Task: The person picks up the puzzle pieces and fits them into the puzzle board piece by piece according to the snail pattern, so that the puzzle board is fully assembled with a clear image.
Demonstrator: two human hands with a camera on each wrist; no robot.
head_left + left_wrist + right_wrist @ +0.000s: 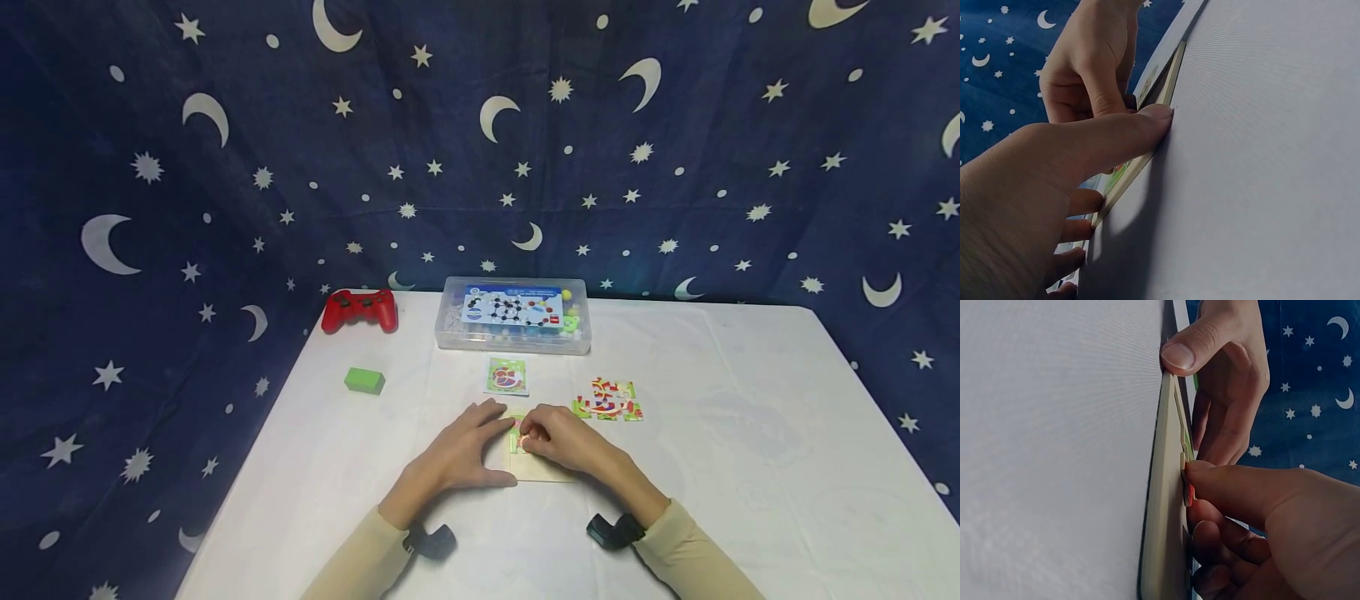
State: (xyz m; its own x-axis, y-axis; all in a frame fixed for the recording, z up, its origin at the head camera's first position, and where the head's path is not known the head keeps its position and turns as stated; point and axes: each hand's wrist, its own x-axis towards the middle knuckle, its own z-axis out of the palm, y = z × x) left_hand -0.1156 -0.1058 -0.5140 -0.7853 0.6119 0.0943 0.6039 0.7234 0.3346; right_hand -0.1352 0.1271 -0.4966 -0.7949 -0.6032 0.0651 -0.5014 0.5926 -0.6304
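A pale wooden puzzle board [542, 472] lies on the white table in front of the person. Thumb and fingers of the left hand [467, 450] are spread along its left side. That thumb rests at the board's near edge in the left wrist view. Over the board, the right hand [564, 440] pinches a small jigsaw piece [1189, 489], partly red, between thumb and index finger. Green jigsaw pieces [514, 442] lie in the board's left part, half covered by the hands. Several colourful loose jigsaw pieces [606, 407] sit right of the board.
Behind the board lies a square picture card [507, 377]. Farther back stands a clear plastic box [513, 340] of molecule-model parts. To the left are a red game controller [360, 310] and a green block [364, 381]. A starry curtain [450, 167] hangs behind the table.
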